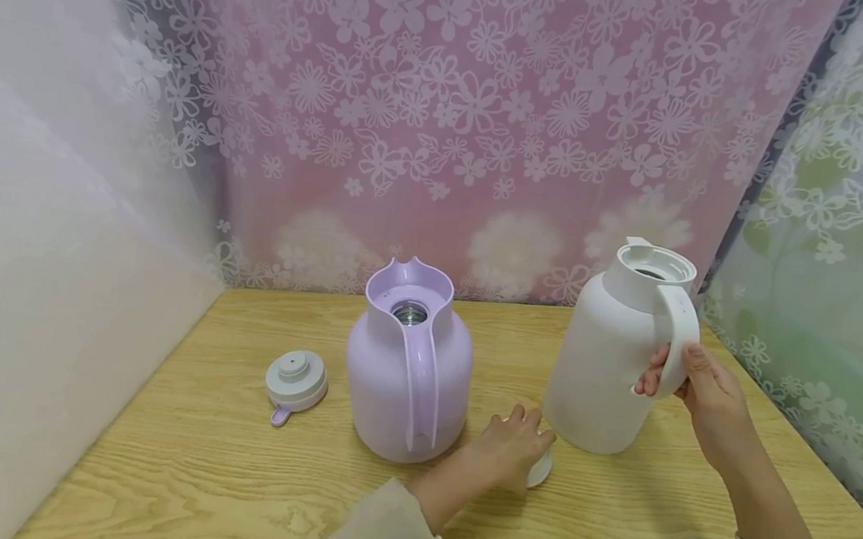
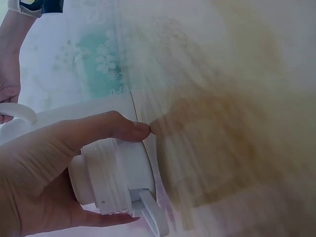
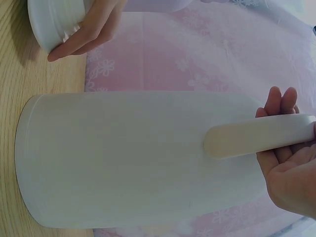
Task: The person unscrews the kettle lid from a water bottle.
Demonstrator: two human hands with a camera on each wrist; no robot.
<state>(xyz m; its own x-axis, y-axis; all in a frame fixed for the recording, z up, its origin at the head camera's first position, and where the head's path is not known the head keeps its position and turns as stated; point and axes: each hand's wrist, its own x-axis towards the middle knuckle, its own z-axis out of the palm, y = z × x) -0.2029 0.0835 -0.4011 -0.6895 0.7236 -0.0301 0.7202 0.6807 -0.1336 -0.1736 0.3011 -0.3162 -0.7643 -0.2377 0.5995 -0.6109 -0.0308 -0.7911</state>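
My right hand point(image 1: 708, 397) grips the handle of a white thermos jug point(image 1: 606, 357) at the right of the head view. Its top has no lid on it, and I cannot tell if its base is fully on the table. My left hand point(image 1: 513, 446) holds a white screw-in stopper point(image 2: 121, 173) low over the table, between the two jugs. In the left wrist view, thumb and fingers wrap the stopper, showing its thread and a small loop tab. A lilac thermos jug point(image 1: 409, 376) stands upright left of that hand, its mouth uncovered and its handle facing me.
On the table's left part lies a grey-white stopper point(image 1: 296, 379) with a lilac tab. The wooden table point(image 1: 184, 469) meets a pink flowered curtain point(image 1: 441, 136) at the back. A white surface point(image 1: 66, 236) borders the left, a green flowered sheet point(image 1: 833, 331) the right.
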